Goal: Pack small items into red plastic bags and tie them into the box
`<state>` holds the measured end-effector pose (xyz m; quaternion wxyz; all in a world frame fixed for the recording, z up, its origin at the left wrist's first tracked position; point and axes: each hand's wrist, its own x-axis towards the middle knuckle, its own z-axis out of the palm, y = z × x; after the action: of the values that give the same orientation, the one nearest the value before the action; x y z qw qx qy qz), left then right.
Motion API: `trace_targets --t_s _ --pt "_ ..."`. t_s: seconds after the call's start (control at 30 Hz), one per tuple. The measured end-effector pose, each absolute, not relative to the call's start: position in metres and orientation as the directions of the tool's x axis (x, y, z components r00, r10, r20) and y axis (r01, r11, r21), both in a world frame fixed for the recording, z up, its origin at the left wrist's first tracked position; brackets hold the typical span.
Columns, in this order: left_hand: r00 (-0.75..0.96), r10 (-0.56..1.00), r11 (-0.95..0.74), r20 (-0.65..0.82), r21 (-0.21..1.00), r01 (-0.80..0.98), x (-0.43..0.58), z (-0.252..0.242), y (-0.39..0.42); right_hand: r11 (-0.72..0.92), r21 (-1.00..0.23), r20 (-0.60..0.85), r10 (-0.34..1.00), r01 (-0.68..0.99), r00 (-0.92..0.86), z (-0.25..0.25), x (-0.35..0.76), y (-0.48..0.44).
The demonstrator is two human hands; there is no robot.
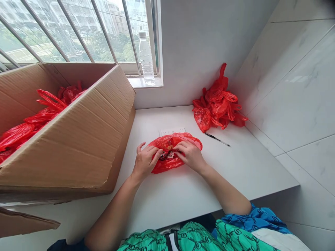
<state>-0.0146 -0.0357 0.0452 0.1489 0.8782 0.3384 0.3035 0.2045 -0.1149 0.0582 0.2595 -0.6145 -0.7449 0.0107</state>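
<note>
A red plastic bag (163, 169) lies spread on the white table in front of me, its mouth facing up. Inside it are small wrapped packets (170, 154), dark and red with white printed labels. My left hand (145, 161) is at the bag's left side, thumb and forefinger closed on its edge beside the packets. From the right, my right hand (191, 155) reaches over the rim, its fingers bent together at the packets. Whatever its fingertips pinch is too small to make out. A sheet of paper (172, 131) shows partly behind the bag.
A large cardboard box (104, 122) with red plastic bags (39, 118) stands on the left. More tied red bags (217, 103) are heaped in the back right corner, near a pen (217, 139). A water bottle (146, 59) stands on the sill of the barred window.
</note>
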Motion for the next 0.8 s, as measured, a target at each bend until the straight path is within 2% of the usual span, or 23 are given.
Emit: trace_targets --t_s 0.07,0.17,0.23,0.3,0.4,0.47,0.53,0.63,0.73,0.8 --pt "0.599 0.688 -0.723 0.411 0.459 0.516 -0.014 0.042 -0.036 0.242 -0.319 0.308 0.941 0.916 -0.141 0.054 0.203 -0.114" --pt "0.612 0.707 -0.699 0.355 0.482 0.528 -0.012 0.039 -0.035 0.155 -0.36 0.206 0.975 0.92 -0.084 0.048 0.203 -0.113" --pt "0.619 0.712 -0.688 0.332 0.508 0.519 -0.013 0.039 -0.034 0.16 -0.364 0.209 0.974 0.918 -0.088 0.049 0.202 -0.114" --pt "0.617 0.707 -0.692 0.347 0.519 0.502 -0.016 0.045 -0.034 0.253 -0.338 0.3 0.942 0.907 -0.151 0.058 0.202 -0.117" --pt "0.561 0.701 -0.709 0.44 0.518 0.48 -0.029 0.058 -0.039 0.379 -0.299 0.527 0.831 0.875 -0.18 0.082 0.206 -0.126" --pt "0.49 0.702 -0.712 0.516 0.52 0.472 -0.041 0.065 -0.046 0.359 -0.281 0.657 0.748 0.89 -0.094 0.1 0.215 -0.136" --pt "0.441 0.711 -0.703 0.548 0.524 0.482 -0.054 0.067 -0.056 0.264 -0.255 0.717 0.697 0.93 -0.001 0.112 0.228 -0.146" --pt "0.471 0.727 -0.686 0.5 0.496 0.533 -0.068 0.06 -0.071 0.114 -0.186 0.653 0.756 0.976 0.036 0.115 0.245 -0.155" --pt "0.561 0.698 -0.715 0.444 0.404 0.57 -0.07 0.046 -0.081 0.075 -0.142 0.518 0.855 0.987 0.01 0.106 0.253 -0.157" --pt "0.61 0.663 -0.747 0.434 0.331 0.577 -0.067 0.04 -0.084 0.057 -0.161 0.469 0.883 0.985 0.026 0.104 0.255 -0.156"
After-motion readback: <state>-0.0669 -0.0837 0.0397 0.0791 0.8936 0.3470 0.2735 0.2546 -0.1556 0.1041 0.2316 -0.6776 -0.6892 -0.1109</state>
